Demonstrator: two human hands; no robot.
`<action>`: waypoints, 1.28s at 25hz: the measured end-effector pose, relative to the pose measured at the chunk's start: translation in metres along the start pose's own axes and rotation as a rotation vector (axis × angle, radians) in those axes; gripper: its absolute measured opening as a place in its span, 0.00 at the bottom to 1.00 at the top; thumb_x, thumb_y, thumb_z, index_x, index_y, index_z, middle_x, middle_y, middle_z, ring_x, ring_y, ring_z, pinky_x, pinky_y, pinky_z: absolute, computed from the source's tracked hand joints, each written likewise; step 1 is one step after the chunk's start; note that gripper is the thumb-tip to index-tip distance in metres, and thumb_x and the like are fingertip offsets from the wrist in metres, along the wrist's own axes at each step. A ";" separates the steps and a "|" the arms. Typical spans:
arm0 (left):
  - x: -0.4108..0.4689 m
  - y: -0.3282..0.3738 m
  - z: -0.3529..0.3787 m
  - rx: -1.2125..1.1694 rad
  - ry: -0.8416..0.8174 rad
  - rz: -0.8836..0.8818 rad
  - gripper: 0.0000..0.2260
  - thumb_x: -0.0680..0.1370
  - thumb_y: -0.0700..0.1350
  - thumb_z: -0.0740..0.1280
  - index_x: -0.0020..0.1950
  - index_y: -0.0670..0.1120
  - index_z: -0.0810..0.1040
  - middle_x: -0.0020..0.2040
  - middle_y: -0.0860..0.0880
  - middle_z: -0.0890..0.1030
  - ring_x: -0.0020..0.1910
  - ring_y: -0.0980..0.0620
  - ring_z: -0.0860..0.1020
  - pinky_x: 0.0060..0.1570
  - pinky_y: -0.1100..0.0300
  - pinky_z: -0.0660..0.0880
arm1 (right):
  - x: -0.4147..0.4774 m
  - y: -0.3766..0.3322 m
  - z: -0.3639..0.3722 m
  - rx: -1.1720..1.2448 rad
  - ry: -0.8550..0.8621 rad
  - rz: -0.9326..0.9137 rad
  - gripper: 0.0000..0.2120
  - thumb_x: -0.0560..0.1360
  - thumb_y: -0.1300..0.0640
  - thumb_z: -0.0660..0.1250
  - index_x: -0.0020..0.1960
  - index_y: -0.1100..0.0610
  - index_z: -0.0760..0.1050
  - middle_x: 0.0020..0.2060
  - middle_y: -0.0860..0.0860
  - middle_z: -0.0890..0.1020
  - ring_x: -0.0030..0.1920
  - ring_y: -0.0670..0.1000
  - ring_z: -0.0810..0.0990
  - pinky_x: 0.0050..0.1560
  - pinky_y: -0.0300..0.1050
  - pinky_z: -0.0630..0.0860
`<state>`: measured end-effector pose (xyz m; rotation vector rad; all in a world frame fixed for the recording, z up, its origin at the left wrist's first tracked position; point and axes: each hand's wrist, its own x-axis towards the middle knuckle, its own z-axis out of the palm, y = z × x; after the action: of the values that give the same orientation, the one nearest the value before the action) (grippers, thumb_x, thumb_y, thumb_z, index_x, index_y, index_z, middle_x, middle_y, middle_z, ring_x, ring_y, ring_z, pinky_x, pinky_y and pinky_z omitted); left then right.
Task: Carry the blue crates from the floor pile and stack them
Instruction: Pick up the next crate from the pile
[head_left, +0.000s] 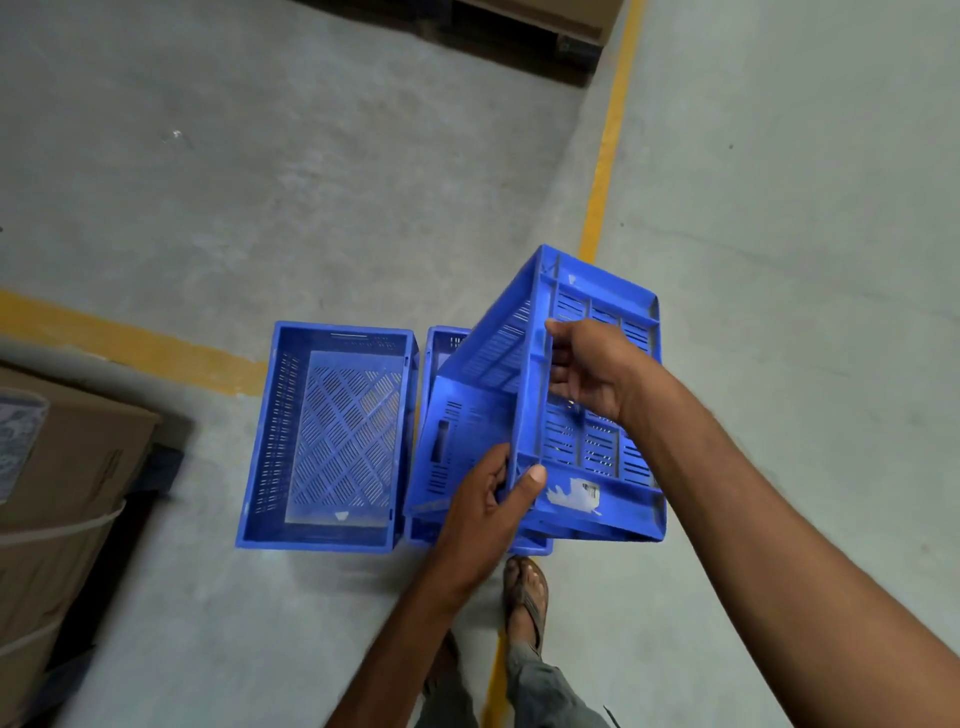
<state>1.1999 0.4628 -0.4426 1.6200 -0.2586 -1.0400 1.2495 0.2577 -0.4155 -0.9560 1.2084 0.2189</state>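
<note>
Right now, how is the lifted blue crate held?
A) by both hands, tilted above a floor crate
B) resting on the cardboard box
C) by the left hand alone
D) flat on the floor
A: the left hand and right hand both grip the rim of the lifted crate, which is tilted over a second crate on the floor.

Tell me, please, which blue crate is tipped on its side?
The held crate, gripped by the left hand and right hand; the empty crate and the half-hidden crate lie flat on the floor.
</note>
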 end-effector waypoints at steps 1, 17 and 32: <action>-0.009 0.001 0.000 0.004 -0.019 0.007 0.08 0.83 0.51 0.67 0.57 0.47 0.79 0.52 0.50 0.84 0.55 0.52 0.83 0.57 0.55 0.79 | -0.004 0.002 0.001 0.014 -0.021 0.045 0.11 0.84 0.52 0.61 0.49 0.57 0.76 0.38 0.55 0.77 0.35 0.53 0.77 0.32 0.44 0.81; -0.032 -0.018 -0.043 0.006 0.219 -0.203 0.08 0.81 0.44 0.69 0.55 0.40 0.79 0.46 0.45 0.81 0.46 0.50 0.77 0.46 0.63 0.72 | -0.161 0.048 -0.028 0.151 0.155 -0.188 0.08 0.78 0.57 0.68 0.42 0.54 0.72 0.23 0.48 0.70 0.21 0.47 0.67 0.22 0.36 0.65; -0.070 -0.011 -0.071 -0.426 0.302 -0.417 0.31 0.85 0.62 0.43 0.50 0.44 0.78 0.32 0.51 0.85 0.26 0.57 0.80 0.25 0.66 0.76 | -0.403 0.052 -0.084 -0.031 0.125 -0.405 0.16 0.76 0.45 0.67 0.36 0.53 0.68 0.22 0.50 0.64 0.18 0.48 0.58 0.20 0.35 0.55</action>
<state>1.2068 0.5603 -0.4200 1.4374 0.4939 -1.0512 1.0034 0.3616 -0.0975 -1.2325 1.0992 -0.1470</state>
